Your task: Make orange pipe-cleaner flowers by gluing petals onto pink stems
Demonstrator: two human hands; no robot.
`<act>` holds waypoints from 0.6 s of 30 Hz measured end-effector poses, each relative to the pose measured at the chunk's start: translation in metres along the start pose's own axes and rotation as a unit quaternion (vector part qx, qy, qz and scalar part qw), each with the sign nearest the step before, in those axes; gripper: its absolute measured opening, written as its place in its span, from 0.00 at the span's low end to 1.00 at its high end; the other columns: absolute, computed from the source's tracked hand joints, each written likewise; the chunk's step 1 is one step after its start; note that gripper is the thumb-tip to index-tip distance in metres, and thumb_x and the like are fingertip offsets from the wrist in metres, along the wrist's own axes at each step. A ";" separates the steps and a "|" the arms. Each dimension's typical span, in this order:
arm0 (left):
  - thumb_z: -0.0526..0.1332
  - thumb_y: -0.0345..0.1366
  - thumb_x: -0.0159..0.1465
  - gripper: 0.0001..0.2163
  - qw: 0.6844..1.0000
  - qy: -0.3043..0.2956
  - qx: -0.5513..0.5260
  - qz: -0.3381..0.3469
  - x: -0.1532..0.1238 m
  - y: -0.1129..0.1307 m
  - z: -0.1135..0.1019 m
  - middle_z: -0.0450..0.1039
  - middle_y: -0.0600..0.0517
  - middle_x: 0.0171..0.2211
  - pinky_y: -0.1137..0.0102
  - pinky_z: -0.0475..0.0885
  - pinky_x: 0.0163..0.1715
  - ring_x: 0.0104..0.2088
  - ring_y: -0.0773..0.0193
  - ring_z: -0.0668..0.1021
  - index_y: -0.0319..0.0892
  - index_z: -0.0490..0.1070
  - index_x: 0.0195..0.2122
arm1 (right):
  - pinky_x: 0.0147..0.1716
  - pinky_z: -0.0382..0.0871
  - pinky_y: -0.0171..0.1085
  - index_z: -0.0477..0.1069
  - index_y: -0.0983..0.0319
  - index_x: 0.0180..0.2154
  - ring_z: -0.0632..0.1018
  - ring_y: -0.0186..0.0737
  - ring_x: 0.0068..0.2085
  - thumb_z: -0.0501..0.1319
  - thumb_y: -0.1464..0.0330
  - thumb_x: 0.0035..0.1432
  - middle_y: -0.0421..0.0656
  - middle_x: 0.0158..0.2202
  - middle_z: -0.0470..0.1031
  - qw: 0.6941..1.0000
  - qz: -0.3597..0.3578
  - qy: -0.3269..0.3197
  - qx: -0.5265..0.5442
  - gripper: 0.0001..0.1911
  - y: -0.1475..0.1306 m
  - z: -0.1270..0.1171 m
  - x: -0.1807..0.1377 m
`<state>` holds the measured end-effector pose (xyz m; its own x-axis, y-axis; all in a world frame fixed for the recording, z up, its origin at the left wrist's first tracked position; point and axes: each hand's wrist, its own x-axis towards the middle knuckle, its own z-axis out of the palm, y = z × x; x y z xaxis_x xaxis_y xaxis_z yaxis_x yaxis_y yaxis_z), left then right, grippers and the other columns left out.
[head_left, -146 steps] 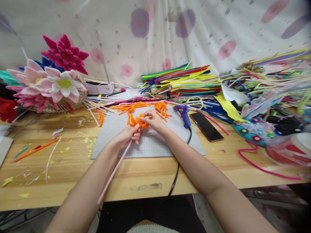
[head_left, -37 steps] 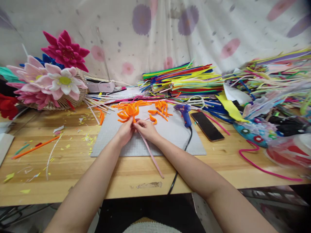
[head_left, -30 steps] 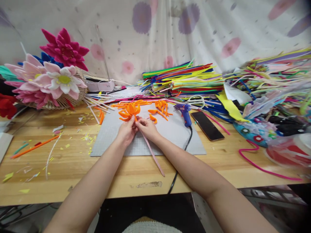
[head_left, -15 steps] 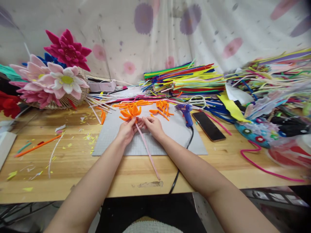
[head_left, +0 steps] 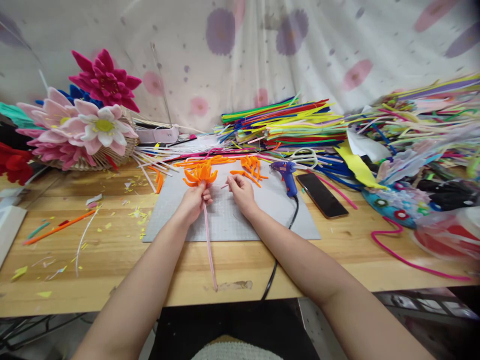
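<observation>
My left hand (head_left: 194, 201) is closed around the base of an orange pipe-cleaner flower (head_left: 200, 173), whose petals spread above the fingers. From under that hand a pale pink pipe-cleaner stem (head_left: 209, 245) hangs down toward the table's front edge. My right hand (head_left: 242, 191), a short way to the right, pinches a short, thin pinkish piece (head_left: 225, 186) that pokes out from the fingertips; what exactly it is I cannot make out. Just beyond the right hand lie loose orange petals (head_left: 252, 165) on the grey cutting mat (head_left: 225, 227).
A blue glue gun (head_left: 285, 176) with a black cord and a phone (head_left: 322, 195) lie to the right, with scissors (head_left: 305, 156) behind. Pipe-cleaner bundles (head_left: 285, 122) line the back. Finished flowers (head_left: 103, 125) stand at left, near yellow scraps (head_left: 138, 212).
My right hand has moved apart from the flower, slightly right, with the thin piece between its fingers. The flower has turned a little, and its stem now hangs straighter down.
</observation>
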<state>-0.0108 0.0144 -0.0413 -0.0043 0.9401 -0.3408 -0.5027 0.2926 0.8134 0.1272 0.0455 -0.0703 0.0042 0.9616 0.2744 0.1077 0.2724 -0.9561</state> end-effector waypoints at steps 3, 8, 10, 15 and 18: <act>0.58 0.39 0.60 0.12 0.996 0.043 0.069 0.029 0.001 -0.001 0.000 0.48 0.63 0.14 0.80 0.61 0.12 0.12 0.78 0.55 0.38 0.61 0.24 | 0.29 0.63 0.33 0.62 0.60 0.26 0.69 0.33 0.26 0.53 0.59 0.54 0.37 0.22 0.65 1.000 -0.006 0.019 -0.004 0.12 0.002 0.001 0.001; 0.56 0.39 0.61 0.13 0.995 0.011 0.090 -0.046 -0.005 0.010 0.002 0.46 0.63 0.13 0.82 0.46 0.08 0.10 0.79 0.51 0.39 0.58 0.22 | 0.30 0.65 0.34 0.66 0.61 0.34 0.69 0.33 0.29 0.57 0.62 0.52 0.39 0.29 0.67 0.995 -0.081 -0.008 -0.055 0.10 -0.001 0.001 0.000; 0.54 0.39 0.62 0.12 0.992 -0.005 0.103 -0.078 -0.009 0.013 0.004 0.46 0.63 0.13 0.82 0.42 0.08 0.09 0.79 0.49 0.39 0.59 0.23 | 0.29 0.65 0.33 0.68 0.60 0.37 0.68 0.33 0.30 0.60 0.62 0.51 0.41 0.32 0.67 0.990 -0.115 -0.026 -0.081 0.12 -0.004 0.001 0.000; 0.55 0.38 0.61 0.14 0.983 0.024 0.172 -0.063 -0.014 0.010 0.011 0.47 0.63 0.12 0.83 0.41 0.09 0.09 0.79 0.50 0.39 0.58 0.21 | 0.33 0.67 0.35 0.68 0.60 0.40 0.68 0.34 0.33 0.62 0.59 0.49 0.43 0.35 0.65 0.985 -0.142 -0.018 -0.099 0.17 -0.006 -0.002 0.001; 0.56 0.35 0.61 0.14 0.982 0.037 0.178 -0.052 -0.012 0.005 0.011 0.48 0.62 0.11 0.82 0.42 0.09 0.09 0.79 0.51 0.40 0.58 0.19 | 0.36 0.68 0.37 0.69 0.61 0.38 0.69 0.36 0.35 0.61 0.57 0.50 0.43 0.36 0.65 0.982 -0.158 -0.037 -0.099 0.16 -0.007 -0.003 0.002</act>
<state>-0.0034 0.0068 -0.0284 -0.0391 0.8908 -0.4527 -0.1697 0.4406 0.8815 0.1295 0.0450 -0.0627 -0.1322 0.8315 0.5395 0.2827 0.5533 -0.7835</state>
